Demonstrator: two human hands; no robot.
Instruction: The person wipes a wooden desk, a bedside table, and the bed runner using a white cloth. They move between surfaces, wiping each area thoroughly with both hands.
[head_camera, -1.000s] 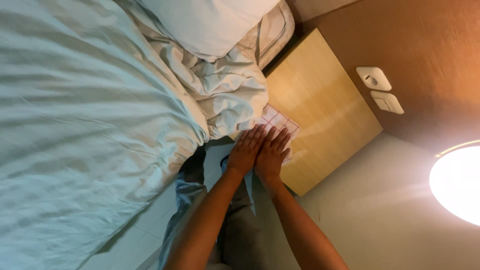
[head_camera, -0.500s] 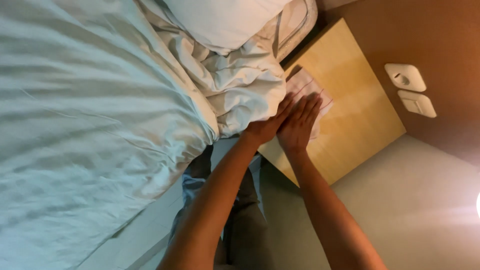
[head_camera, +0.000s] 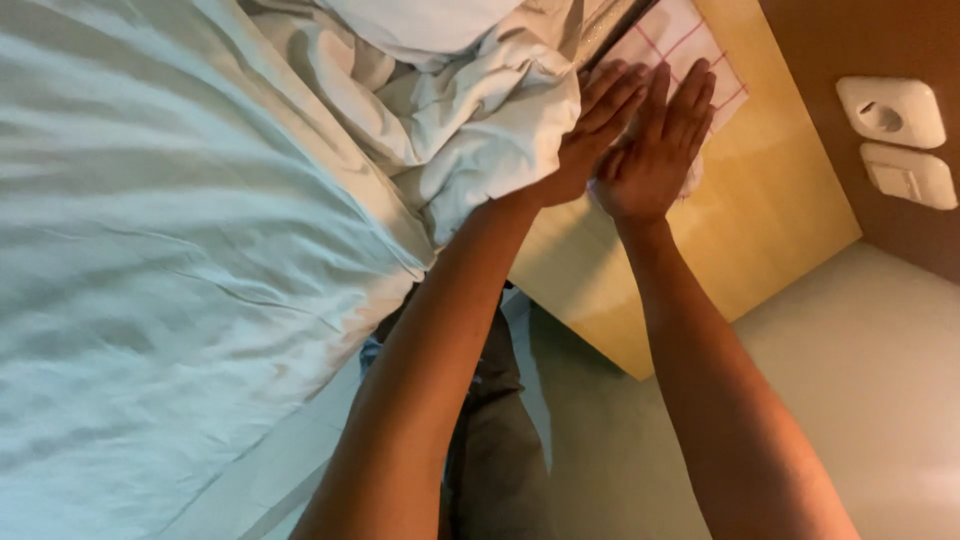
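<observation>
White cloth (head_camera: 690, 40) with red grid lines: flat on wooden table (head_camera: 760, 220), top centre. Left hand (head_camera: 590, 135) and right hand (head_camera: 660, 140): flat, fingers extended, pressing cloth, holding nothing. Rumpled duvet (head_camera: 480, 130) touches left hand. Two white wall fittings (head_camera: 895, 135) at right.

The worktop (head_camera: 760, 210) beside my bed (head_camera: 150, 250) was a light wooden bedside top with a smooth, bare surface. A white cloth with thin red check lines (head_camera: 690, 40) lay flat on its far end, and my two hands rested palm down on that cloth, side by side. The bed carried a pale, wrinkled sheet, a bunched white duvet (head_camera: 470, 130) at its edge touching the worktop, and a pillow (head_camera: 420, 20) above it.
</observation>
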